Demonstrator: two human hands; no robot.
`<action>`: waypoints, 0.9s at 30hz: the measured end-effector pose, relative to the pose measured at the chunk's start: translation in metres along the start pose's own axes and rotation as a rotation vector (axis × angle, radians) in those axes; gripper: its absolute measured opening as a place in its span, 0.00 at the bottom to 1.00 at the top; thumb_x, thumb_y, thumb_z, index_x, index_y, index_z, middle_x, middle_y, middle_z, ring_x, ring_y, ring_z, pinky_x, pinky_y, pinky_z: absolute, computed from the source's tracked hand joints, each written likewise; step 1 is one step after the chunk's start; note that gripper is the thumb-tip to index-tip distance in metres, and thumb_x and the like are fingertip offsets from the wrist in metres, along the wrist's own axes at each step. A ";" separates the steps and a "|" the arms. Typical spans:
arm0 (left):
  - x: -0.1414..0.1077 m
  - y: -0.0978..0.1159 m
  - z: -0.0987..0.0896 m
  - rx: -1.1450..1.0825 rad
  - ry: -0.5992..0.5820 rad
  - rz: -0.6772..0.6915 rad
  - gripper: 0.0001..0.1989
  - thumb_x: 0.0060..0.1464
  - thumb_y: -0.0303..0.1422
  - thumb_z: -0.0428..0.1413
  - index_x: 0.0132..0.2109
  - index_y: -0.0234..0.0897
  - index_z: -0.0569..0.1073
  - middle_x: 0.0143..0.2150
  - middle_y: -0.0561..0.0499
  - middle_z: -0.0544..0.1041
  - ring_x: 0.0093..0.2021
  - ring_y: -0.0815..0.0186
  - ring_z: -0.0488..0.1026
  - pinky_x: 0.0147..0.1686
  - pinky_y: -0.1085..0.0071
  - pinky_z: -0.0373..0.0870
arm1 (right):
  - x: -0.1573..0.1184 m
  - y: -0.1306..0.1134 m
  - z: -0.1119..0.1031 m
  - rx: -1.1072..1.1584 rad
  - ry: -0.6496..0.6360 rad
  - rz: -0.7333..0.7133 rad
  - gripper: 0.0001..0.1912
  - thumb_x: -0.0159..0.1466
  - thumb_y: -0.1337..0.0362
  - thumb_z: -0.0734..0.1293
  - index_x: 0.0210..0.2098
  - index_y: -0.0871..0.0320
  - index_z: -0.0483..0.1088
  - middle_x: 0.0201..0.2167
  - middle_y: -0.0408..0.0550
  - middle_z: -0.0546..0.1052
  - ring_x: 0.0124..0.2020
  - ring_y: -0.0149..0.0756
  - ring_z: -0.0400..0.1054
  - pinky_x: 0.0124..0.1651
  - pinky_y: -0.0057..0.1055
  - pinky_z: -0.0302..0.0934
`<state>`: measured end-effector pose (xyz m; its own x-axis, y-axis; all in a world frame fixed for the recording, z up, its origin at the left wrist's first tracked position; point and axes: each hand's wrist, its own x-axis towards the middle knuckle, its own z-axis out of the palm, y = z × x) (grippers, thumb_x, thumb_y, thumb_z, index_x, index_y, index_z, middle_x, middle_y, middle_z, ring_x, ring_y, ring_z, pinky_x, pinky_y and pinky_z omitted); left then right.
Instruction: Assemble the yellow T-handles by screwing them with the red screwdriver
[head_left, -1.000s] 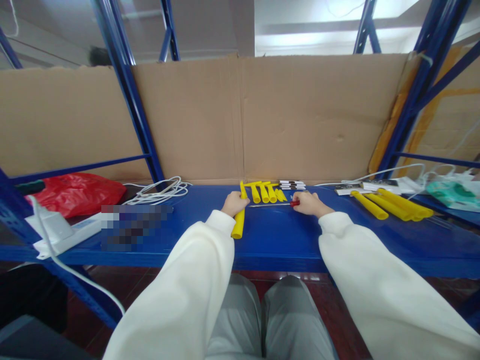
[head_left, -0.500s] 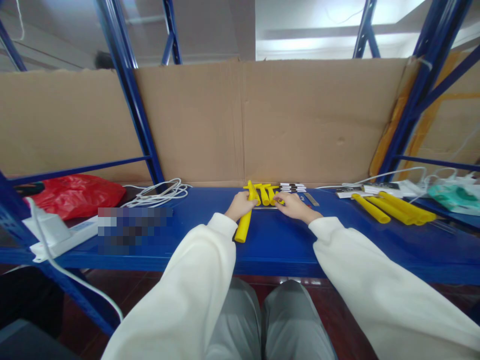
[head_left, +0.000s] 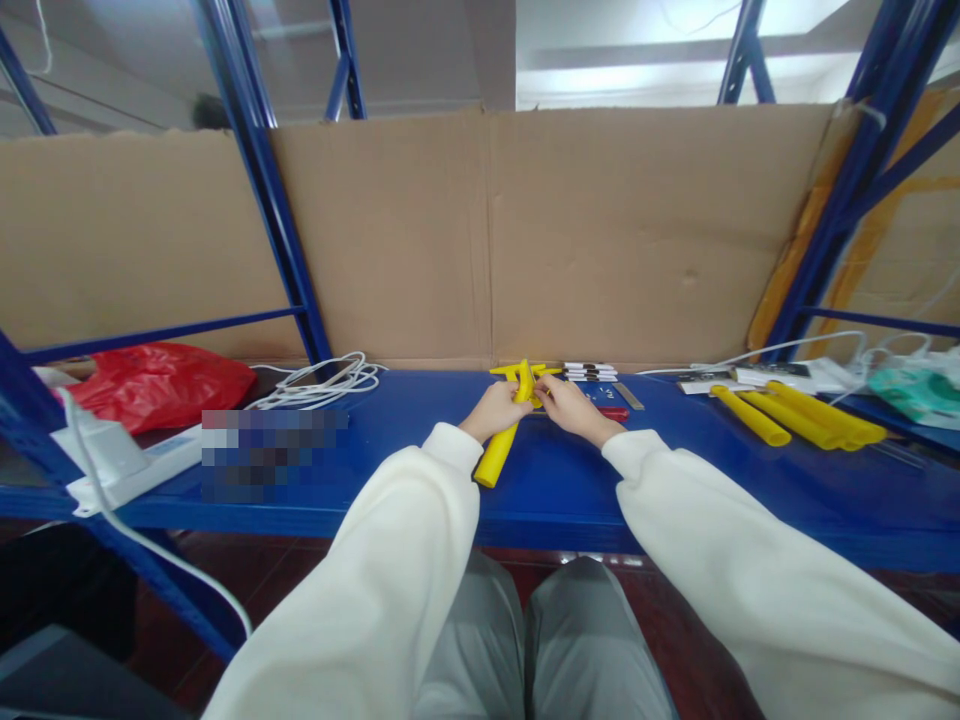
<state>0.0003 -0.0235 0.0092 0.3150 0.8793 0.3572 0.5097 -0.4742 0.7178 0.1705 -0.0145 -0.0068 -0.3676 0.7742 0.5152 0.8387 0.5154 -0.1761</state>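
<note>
My left hand [head_left: 495, 410] is closed around a long yellow tube [head_left: 498, 458], which slants away from me over the blue shelf. The tube's near end is round and its far end shows above my fingers. Beside that upper end, the fingers of my right hand [head_left: 571, 408] pinch a small yellow piece [head_left: 535, 399], mostly hidden by the fingers. Behind both hands lie more yellow T-shaped parts [head_left: 504, 370], partly covered. A red-handled item [head_left: 615, 413] lies just beside my right hand.
Right of centre are white-and-black sticks [head_left: 589, 373] and a flat grey strip [head_left: 628, 396]. Several yellow tubes [head_left: 795, 420] lie farther right. At left are a coiled white cable [head_left: 330, 385], a red plastic bag [head_left: 161, 385] and a white power strip [head_left: 142, 470]. Cardboard [head_left: 390, 240] stands behind.
My right hand has moved left to the tube's upper end, with a small yellow piece between its fingers. The tube has shifted slightly right and leans more. The red-handled item is now uncovered.
</note>
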 end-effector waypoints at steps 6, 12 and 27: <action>0.000 -0.001 0.001 -0.014 0.000 0.018 0.05 0.44 0.25 0.57 0.31 0.30 0.78 0.24 0.53 0.75 0.26 0.68 0.70 0.29 0.74 0.65 | 0.003 0.005 0.004 0.108 -0.005 0.020 0.07 0.68 0.68 0.59 0.41 0.58 0.68 0.39 0.53 0.79 0.37 0.38 0.72 0.42 0.32 0.63; 0.000 0.000 0.000 0.032 -0.002 -0.014 0.05 0.46 0.23 0.56 0.28 0.30 0.77 0.24 0.53 0.75 0.25 0.68 0.71 0.27 0.75 0.63 | 0.003 0.004 0.004 0.124 -0.030 0.005 0.07 0.67 0.69 0.57 0.39 0.57 0.67 0.38 0.52 0.78 0.36 0.38 0.71 0.41 0.32 0.62; 0.001 -0.008 -0.003 0.094 0.064 -0.090 0.09 0.49 0.27 0.57 0.37 0.28 0.80 0.34 0.46 0.82 0.36 0.59 0.79 0.34 0.71 0.71 | -0.008 0.108 -0.040 -0.195 -0.107 0.678 0.10 0.60 0.65 0.65 0.35 0.55 0.79 0.39 0.57 0.80 0.47 0.53 0.73 0.46 0.46 0.67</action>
<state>-0.0061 -0.0185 0.0058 0.2144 0.9178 0.3340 0.6074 -0.3931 0.6903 0.2802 0.0207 0.0039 0.2316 0.9380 0.2579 0.9494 -0.1601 -0.2703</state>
